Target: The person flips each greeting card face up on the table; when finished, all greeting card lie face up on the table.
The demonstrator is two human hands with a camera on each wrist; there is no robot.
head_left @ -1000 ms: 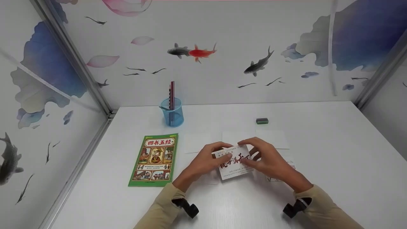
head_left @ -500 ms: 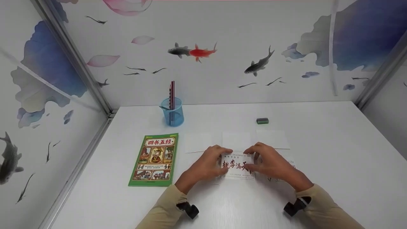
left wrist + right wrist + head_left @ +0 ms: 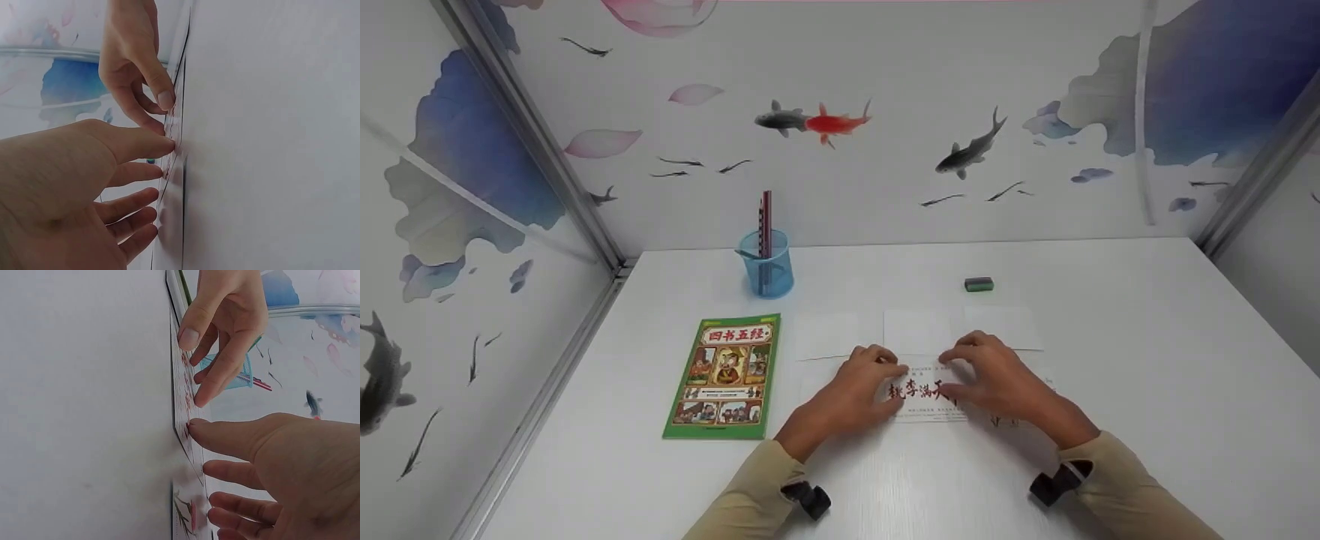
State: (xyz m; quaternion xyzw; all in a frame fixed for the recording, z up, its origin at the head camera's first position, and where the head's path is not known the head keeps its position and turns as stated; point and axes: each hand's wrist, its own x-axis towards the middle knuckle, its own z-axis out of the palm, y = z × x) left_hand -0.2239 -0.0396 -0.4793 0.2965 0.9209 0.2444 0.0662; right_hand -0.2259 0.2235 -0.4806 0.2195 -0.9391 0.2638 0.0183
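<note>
A white card (image 3: 926,411) printed with dark red Chinese characters lies face up on the table between both hands. My left hand (image 3: 855,394) has its thumb and fingertips at the card's left side, the fingers loosely bent. At the right side, the thumb of my right hand (image 3: 994,382) touches the printed face, and its forefinger reaches the far edge. In the right wrist view, the other fingers of the right hand (image 3: 287,478) are spread apart. Partly under that hand, another card (image 3: 184,509) shows a plant drawing. The left wrist view shows the card edge-on, low against the table.
White cards (image 3: 916,332) lie in a row behind the hands. A green book (image 3: 727,375) with pictures on its cover is to the left. Behind it stands a blue mesh cup (image 3: 769,274) with pencils. A small green block (image 3: 979,284) sits at the back right.
The card was held up tilted in both hands; it has come down flat onto the table and straightened. Both hands have lowered with it, and their grip has loosened.
</note>
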